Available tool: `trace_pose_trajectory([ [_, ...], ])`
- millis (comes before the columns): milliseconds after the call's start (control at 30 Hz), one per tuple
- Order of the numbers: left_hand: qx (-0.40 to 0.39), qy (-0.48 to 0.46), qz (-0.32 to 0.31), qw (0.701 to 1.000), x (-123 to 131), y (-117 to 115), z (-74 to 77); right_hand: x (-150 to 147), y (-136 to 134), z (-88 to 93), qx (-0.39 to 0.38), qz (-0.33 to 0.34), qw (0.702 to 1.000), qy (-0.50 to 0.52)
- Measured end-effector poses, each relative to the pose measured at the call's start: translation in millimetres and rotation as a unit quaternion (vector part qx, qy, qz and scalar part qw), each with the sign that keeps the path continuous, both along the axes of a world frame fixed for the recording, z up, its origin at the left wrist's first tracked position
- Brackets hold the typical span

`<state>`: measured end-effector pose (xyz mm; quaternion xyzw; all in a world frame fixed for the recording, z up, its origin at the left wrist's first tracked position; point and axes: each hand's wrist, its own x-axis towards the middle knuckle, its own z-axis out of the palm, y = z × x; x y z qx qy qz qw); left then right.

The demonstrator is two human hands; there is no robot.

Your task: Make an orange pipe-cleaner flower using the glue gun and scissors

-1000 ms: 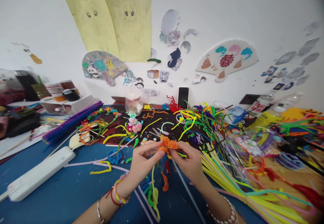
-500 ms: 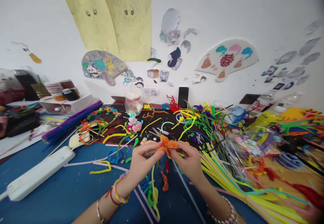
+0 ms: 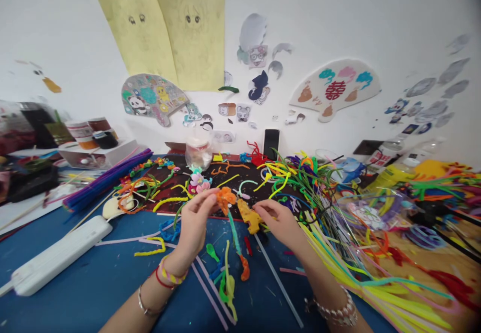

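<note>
An orange fuzzy flower (image 3: 226, 196) made of pipe cleaner is pinched in the fingertips of my left hand (image 3: 197, 217), with a teal stem (image 3: 234, 232) hanging below it. To its right is a yellow hot glue gun (image 3: 248, 216), stained with orange and brown. A long translucent glue stick (image 3: 278, 279) runs from its back end toward me. My right hand (image 3: 276, 220) is at the gun's right side, fingers slightly bent and apart; contact is unclear. Below the stem lies a small orange twisted piece (image 3: 244, 268), and left of it a green and yellow pipe-cleaner piece (image 3: 228, 288).
A white power strip (image 3: 60, 255) lies at left, near a bundle of purple pipe cleaners (image 3: 108, 180). Many yellow pipe cleaners (image 3: 345, 265) spread across the right side. A clear jar (image 3: 199, 152) and a phone (image 3: 271, 143) stand at the wall. Pink flowers (image 3: 201, 185) lie mid-table.
Both hands were on the orange flower. My left hand has carried it left, showing its teal stem, while my right hand has let go and the glue gun has come into view.
</note>
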<state>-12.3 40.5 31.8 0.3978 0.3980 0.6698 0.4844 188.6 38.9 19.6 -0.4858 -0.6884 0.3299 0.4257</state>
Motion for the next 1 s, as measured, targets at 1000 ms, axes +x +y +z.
trace_pose_trajectory([
  [1000,-0.050,0.082,-0.245,0.965,20,-12,-8.7,-10,-20,-12.8,-0.007,0.385,0.869,-0.310],
])
